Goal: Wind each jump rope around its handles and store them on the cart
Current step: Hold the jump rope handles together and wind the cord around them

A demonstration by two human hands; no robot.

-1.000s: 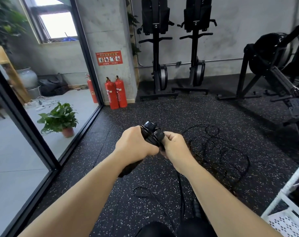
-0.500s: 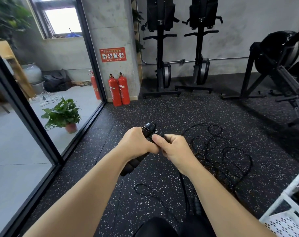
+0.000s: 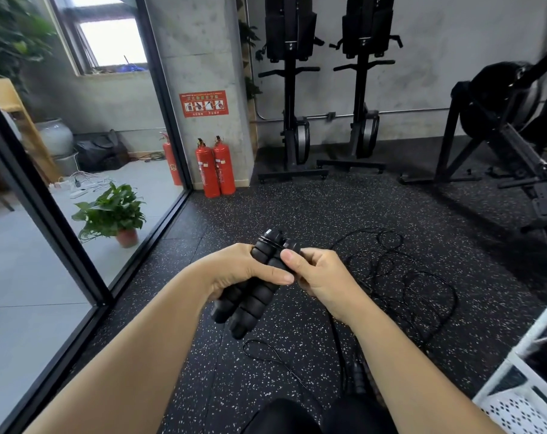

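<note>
A potted plant point(image 3: 112, 211) is sitting left, behind glass. A red sign point(image 3: 203, 104), its writing unreadable, is hanging above two red extinguishers point(image 3: 216, 167). The left hand point(image 3: 244, 270) is clenching two black ribbed foam handles point(image 3: 253, 289), side by side at centre. The right hand point(image 3: 319, 274) is pinching their tops. Thin black rope point(image 3: 406, 277) is lying looped on the speckled floor point(image 3: 297, 208). A white perforated cart point(image 3: 516, 415) is standing near right.

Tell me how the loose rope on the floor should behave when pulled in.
Probably floppy: the rope lies in slack overlapping loops on the floor. Those loops may snag or knot as they tighten. Being thin, it likely drags lightly toward the handles in the left hand.
</note>
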